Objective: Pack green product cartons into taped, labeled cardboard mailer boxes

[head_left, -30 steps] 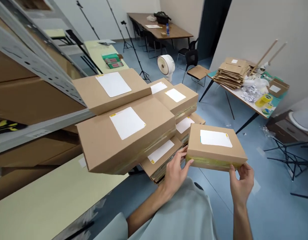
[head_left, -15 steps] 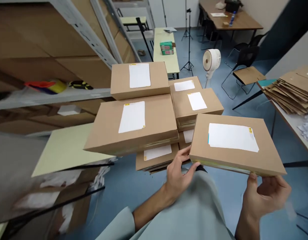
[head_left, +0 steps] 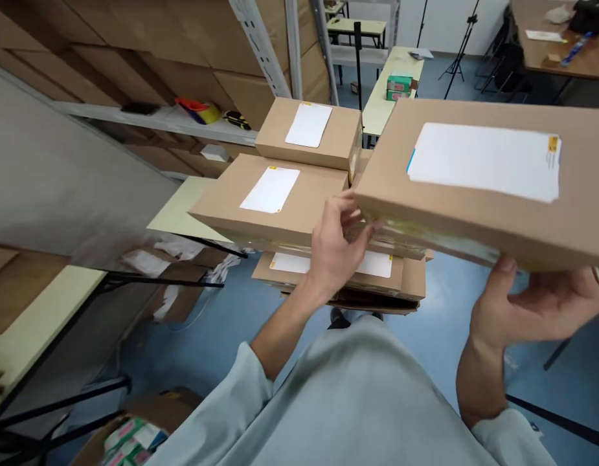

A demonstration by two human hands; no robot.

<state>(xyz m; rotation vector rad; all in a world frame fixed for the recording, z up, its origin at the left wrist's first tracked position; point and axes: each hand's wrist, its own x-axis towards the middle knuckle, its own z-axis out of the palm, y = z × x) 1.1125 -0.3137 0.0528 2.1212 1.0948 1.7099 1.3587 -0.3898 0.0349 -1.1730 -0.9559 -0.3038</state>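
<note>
You had lifted the flat cardboard box (head_left: 484, 175) higher toward two o'clock, left hand (head_left: 335, 243) gripping its near corner, right hand (head_left: 537, 304) cupped beneath, clear of the box stack (head_left: 280, 200) at twelve.

The held box (head_left: 488, 175) is at the right, in front of the stack of boxes (head_left: 299, 213), with the left hand (head_left: 335, 249) at its left corner and the right hand (head_left: 532, 304) under it. A shelf (head_left: 158, 120) stands left of the stack, a long table (head_left: 386, 97) behind it.
</note>
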